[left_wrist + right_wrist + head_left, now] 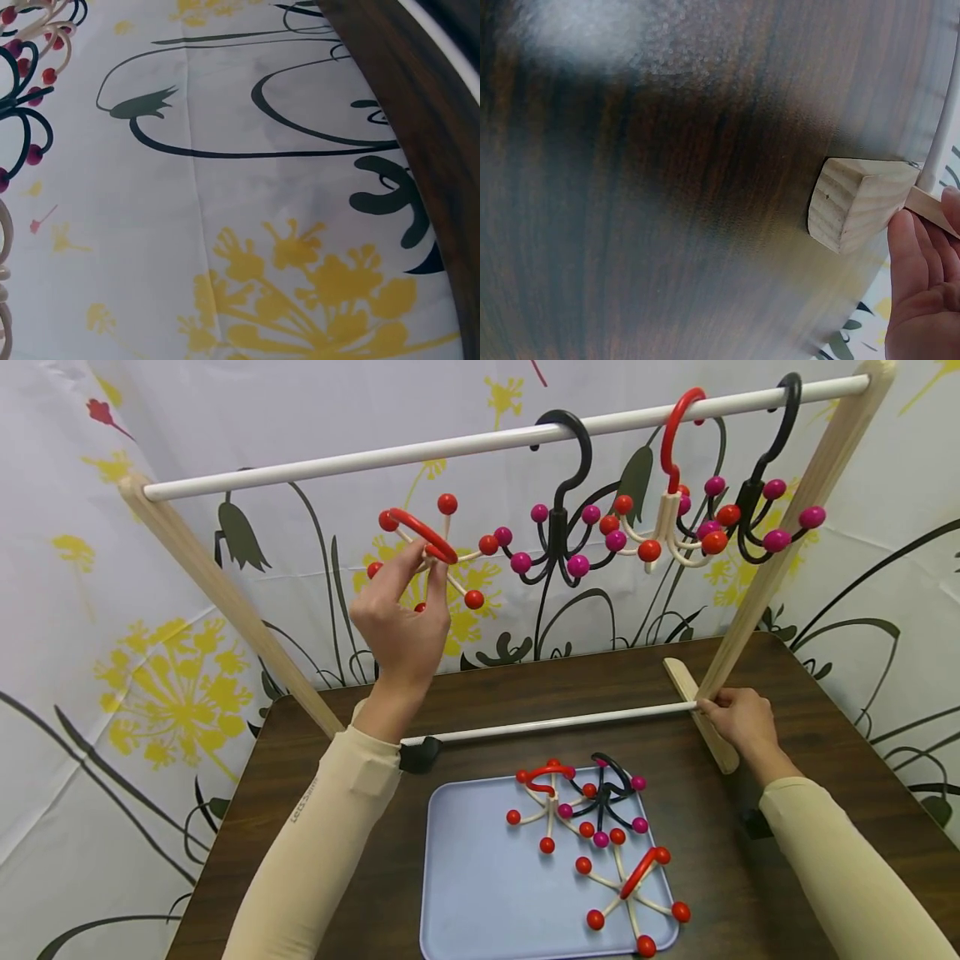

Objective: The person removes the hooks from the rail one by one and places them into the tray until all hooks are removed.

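Observation:
My left hand (405,622) pinches a cream multi-armed hanger with red balls by its red hook (426,537), left of the other hung hangers and below the white rod (337,462). The hook appears apart from the rod. In the left wrist view the hand is out of sight; a black hanger (28,112) shows at the edge. My right hand (742,724) grips the foot of the rack's right wooden post (738,610). Fingers and thumb meet that post above a wooden base block (859,202) in the right wrist view.
From the rod hang a black hanger (557,539), a cream one (666,518) and another black one (748,510). A blue tray (480,877) on the dark table (240,860) bears three more hangers, bunched at its right side. A floral cloth (75,652) stands behind.

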Motion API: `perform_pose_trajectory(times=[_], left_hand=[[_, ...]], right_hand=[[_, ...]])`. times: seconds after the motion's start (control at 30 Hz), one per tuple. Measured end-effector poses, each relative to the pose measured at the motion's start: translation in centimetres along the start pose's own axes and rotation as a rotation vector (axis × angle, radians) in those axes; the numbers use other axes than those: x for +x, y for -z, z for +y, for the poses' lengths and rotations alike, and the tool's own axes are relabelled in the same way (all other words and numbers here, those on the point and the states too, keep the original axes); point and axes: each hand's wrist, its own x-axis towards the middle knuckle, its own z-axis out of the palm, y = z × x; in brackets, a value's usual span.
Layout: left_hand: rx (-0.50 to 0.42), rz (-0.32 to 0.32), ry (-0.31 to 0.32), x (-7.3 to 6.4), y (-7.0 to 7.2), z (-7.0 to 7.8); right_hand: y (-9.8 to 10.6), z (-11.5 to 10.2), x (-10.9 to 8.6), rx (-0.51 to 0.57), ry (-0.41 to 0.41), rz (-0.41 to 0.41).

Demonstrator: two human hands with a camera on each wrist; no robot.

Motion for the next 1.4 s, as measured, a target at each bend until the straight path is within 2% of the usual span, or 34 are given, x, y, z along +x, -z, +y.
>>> perform_pose_trajectory(times=[0.17, 0.3, 0.6, 0.77, 0.93, 1.1, 1.17, 1.23, 1.33, 1.4], left_hand=[[-0.06, -0.021, 0.064, -1.4, 1.9, -0.1], [-0.081, -0.079, 0.146, -3.6, 3.5, 0.3], [-0.101, -0.256, 0.336, -9.4, 7.6, 1.8], [-0.137, -0.384, 0.45, -13.1, 10.0, 3.0], [-0.121, -0.513, 0.54, -17.3, 12.4, 4.8], [-0.115, -0.592, 0.667, -20.9, 14.6, 7.0], [-0.1, -0.612, 0.676, -22.0, 15.2, 7.7], [-0.085, -0.622, 0.661, -22.9, 15.6, 8.4], [-0.07, -0.624, 0.623, -24.1, 15.7, 9.4], [-0.062, -0.626, 0.62, -24.8, 15.6, 10.0]], right_hand=[[0.1, 0.2, 0.0, -0.006, 0.005, 0.006], [0.3, 0.2, -0.2, -0.012, 0.003, 0.001], [0.5, 0.3, -0.1, -0.019, 0.009, -0.002], [0.5, 0.3, -0.1, -0.021, 0.005, -0.001], [0.2, 0.2, -0.1, -0.015, 0.024, 0.005], [-0.1, 0.0, 0.1, -0.018, 0.037, 0.003], [-0.1, 0.0, 0.1, -0.02, 0.041, 0.003], [-0.1, 0.0, 0.1, -0.02, 0.045, 0.005], [0.0, 0.0, 0.0, -0.02, 0.055, 0.013], [0.1, 0.1, 0.0, -0.017, 0.06, 0.018]])
